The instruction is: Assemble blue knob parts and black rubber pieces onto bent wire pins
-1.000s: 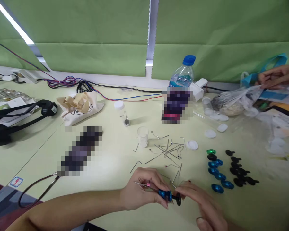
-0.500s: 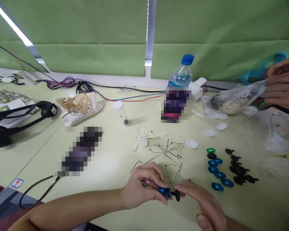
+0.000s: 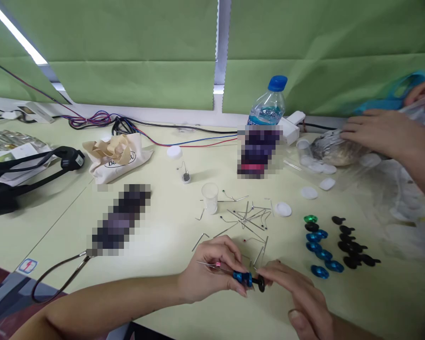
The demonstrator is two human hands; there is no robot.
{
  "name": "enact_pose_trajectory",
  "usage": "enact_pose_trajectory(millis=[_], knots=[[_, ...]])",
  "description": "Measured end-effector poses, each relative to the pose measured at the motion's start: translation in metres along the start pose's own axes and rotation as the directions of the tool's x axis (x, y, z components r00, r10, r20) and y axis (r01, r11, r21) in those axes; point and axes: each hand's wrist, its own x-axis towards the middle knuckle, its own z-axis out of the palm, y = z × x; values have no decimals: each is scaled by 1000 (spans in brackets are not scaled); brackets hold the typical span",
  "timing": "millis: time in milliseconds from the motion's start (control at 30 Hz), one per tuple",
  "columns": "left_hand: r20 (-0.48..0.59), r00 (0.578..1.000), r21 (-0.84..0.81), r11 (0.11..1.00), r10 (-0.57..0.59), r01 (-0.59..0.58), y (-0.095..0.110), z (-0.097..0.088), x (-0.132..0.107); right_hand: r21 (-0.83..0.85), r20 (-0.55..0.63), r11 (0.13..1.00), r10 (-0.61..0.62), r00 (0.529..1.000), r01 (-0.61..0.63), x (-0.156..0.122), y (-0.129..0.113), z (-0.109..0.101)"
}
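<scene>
My left hand (image 3: 207,271) pinches a blue metal part (image 3: 242,278) between thumb and fingers near the table's front. A black stem runs from that part to a black disc (image 3: 261,283) on its right. A thin metal rod with a pink bead (image 3: 218,264) also lies across this hand's fingers. My right hand (image 3: 302,293) has its fingers stretched out, with the fingertips at the black disc and the thumb apart. Contact with the disc is hard to make out. Just beyond lie several bent metal rods (image 3: 248,219), some with small coloured beads.
Several blue discs (image 3: 319,271), a green one (image 3: 310,218) and black stemmed discs (image 3: 370,260) lie right. A clear cup (image 3: 210,198), white lids (image 3: 283,209) and a water bottle (image 3: 267,106) stand beyond. At far right, a co-worker's hands (image 3: 378,132) are over plastic bags.
My hands and the blue part stay almost in place. At right, one of the co-worker's hands has reached left over the plastic bag, and the other has shifted right.
</scene>
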Motion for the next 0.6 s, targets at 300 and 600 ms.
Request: enact_pose_trajectory(millis=[300,600], knots=[[9,1000,-16,1000,16,-16,0,0,1,25,-13,1000,7,1000,-7,-1,2,1],[2,1000,-24,1000,-1,1,1,0,0,29,5,999,15,1000,-15,-4,4,0]])
